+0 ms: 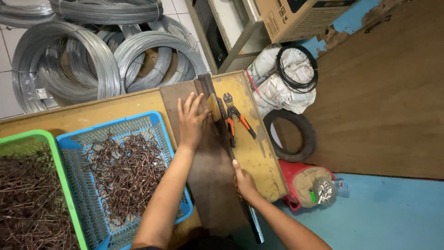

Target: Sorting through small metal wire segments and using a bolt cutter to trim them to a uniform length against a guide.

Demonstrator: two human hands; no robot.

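Your left hand (190, 121) lies flat, fingers spread, on a dark metal bender (210, 153) that runs along the yellow table (106, 111), its fingertips touching the raised block at the far end. Your right hand (243, 181) is closed around the bender's long lever (255, 227) at the near edge. Just right of the bender lie orange-handled cutters (235, 119). To the left sits a blue basket (69, 139) of bent brown wire pieces, beside a green basket (27, 135) holding more. Coils of grey wire (92, 60) lie on the floor beyond the table.
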